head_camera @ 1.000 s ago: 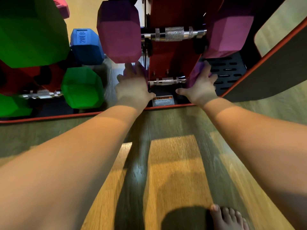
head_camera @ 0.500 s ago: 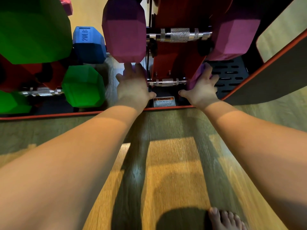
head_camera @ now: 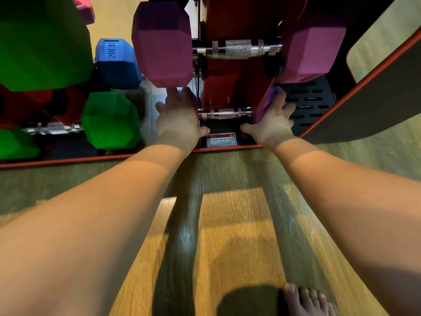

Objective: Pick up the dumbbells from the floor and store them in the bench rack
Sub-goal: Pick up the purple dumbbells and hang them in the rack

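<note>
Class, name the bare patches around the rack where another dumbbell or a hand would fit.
Free: wood floor before the red edge. Crowded: left hand and right hand flank the lower purple dumbbell; green dumbbells pack the left.

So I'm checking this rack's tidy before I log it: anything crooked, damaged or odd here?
Nothing stands out. Both hands, left hand and right hand, hold the heads of the small purple dumbbell, its handle level at the bottom of the rack; the bigger purple dumbbell above sits level too.

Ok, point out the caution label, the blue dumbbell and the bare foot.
caution label (head_camera: pixel 221 140), head view, centre of sticker.
blue dumbbell (head_camera: pixel 116 62), head view, hexagonal head.
bare foot (head_camera: pixel 306 301), head view, toes.
</note>
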A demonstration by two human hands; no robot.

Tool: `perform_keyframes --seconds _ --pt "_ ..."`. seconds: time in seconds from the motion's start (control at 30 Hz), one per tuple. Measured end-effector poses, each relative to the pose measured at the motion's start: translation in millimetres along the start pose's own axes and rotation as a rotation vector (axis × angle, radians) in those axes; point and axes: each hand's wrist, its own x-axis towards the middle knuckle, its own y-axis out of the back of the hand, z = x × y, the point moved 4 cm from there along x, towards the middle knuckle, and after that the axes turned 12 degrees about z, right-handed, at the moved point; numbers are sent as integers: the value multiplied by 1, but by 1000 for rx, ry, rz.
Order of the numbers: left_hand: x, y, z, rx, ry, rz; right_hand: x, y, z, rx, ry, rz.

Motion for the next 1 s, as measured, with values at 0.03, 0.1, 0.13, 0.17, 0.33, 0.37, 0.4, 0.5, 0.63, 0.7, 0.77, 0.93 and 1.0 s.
perform_keyframes --seconds 0.03,0.1,0.13,0.17,0.33,0.37,0.4,0.5,0.63,0.7,0.77,0.93,1.0 --pt "0 0 0 4 -2 -1 0 0 0 1 0 1" --pt "0 1 1 22 -10 -12 0 0 1 -2 1 1" --pt "0 1 1 27 -13 -21 0 0 1 -6 4 3" --pt "0 1 1 29 -16 -33 0 -1 1 -13 10 6" --pt "5 4 0 5 -21 -103 2 -1 0 -44 8 -4" --pt "3 6 0 14 -44 -106 2 -1 0 -51 9 -9" --pt "2 8 1 13 -79 -109 2 0 0 -65 10 -15" --pt "-3 16 -3 -88 -119 -149 -2 8 -2 -159 20 -72" --pt "-19 58 -10 -196 -99 -260 -20 41 -21 -266 61 -173" --pt "-30 94 -6 -189 -100 -320 -36 71 -34 -321 72 -256" --pt "-45 140 1 -158 -111 -439 -58 112 -50 -378 117 -392" --pt "-79 297 25 -237 -106 -578 -121 253 -111 -230 157 -534" --pt "-94 375 36 -268 -81 -567 -147 320 -143 -161 156 -542"
